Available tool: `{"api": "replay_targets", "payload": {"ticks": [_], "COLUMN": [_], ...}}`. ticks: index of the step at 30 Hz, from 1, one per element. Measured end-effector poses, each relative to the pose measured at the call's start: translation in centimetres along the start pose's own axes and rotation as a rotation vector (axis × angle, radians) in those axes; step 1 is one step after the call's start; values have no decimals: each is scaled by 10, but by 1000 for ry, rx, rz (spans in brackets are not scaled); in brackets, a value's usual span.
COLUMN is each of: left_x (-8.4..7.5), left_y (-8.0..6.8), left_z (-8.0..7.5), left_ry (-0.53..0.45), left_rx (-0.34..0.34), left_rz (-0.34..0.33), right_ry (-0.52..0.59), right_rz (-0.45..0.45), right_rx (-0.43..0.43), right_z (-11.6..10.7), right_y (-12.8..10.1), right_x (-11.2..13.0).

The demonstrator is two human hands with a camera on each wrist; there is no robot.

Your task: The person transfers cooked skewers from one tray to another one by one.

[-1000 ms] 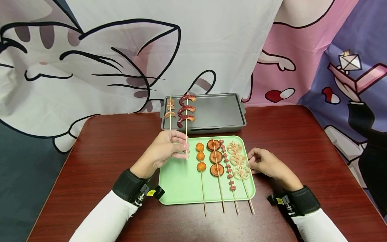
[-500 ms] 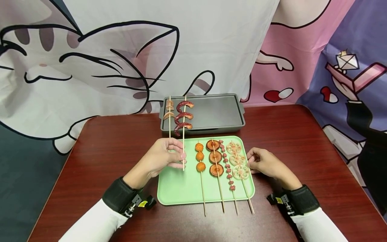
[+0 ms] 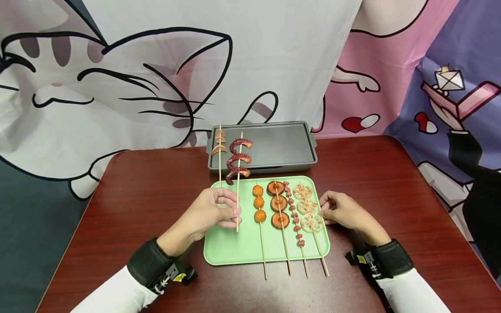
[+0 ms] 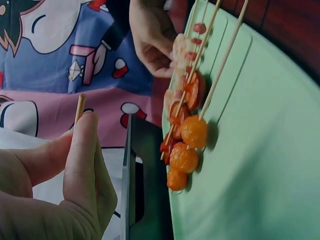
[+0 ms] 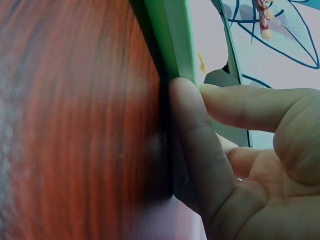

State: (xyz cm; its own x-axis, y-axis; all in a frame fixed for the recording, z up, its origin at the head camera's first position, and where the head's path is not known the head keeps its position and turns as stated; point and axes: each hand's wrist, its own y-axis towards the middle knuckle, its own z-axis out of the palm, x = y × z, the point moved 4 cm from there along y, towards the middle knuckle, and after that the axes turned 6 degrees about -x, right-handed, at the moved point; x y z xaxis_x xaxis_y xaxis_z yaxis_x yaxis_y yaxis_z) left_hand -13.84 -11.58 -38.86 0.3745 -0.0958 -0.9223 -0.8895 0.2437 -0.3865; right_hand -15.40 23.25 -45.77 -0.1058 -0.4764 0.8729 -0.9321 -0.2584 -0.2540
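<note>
My left hand point(image 3: 213, 211) pinches the bare end of an octopus tentacle skewer point(image 3: 245, 157), whose curled dark-red pieces overlap the grey pan's near edge in the head view. The left wrist view shows only the stick's end point(image 4: 80, 107) between thumb and fingers. At the green tray's point(image 3: 228, 248) right edge, my right hand point(image 3: 340, 211) grips the rim between thumb and fingers. On that tray lie skewers of orange balls point(image 3: 260, 215), mushroom slices point(image 3: 276, 221), small red pieces point(image 3: 299, 242) and lotus root slices point(image 3: 312, 222).
The grey pan point(image 3: 282, 145) stands behind the green tray. At its left lies a skewer of tan crescent pieces point(image 3: 220, 149), its stick running down behind my left hand. A printed cloth point(image 3: 156, 108) hangs behind the brown table point(image 3: 137, 195).
My left hand has drawn the octopus tentacle skewer back toward me, from over the grey pan to partly over the green tray. My right hand stays at the tray's rim.
</note>
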Motion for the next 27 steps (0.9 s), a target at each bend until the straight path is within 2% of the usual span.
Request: {"api": "replay_targets", "payload": {"ticks": [8, 18, 27], "left_x": [8, 18, 29], "left_y": [-8, -21, -32], "left_z": [4, 10, 14], "left_ry": [10, 20, 20], "left_rx": [27, 71, 90], "left_rz": [-30, -28, -54], "right_ry": [-9, 9, 15], "right_rz": [3, 10, 8], "right_rx": [-5, 3, 3], "right_z": [-1, 0, 0], "right_y": [-2, -3, -1], "right_x": [0, -1, 0]}}
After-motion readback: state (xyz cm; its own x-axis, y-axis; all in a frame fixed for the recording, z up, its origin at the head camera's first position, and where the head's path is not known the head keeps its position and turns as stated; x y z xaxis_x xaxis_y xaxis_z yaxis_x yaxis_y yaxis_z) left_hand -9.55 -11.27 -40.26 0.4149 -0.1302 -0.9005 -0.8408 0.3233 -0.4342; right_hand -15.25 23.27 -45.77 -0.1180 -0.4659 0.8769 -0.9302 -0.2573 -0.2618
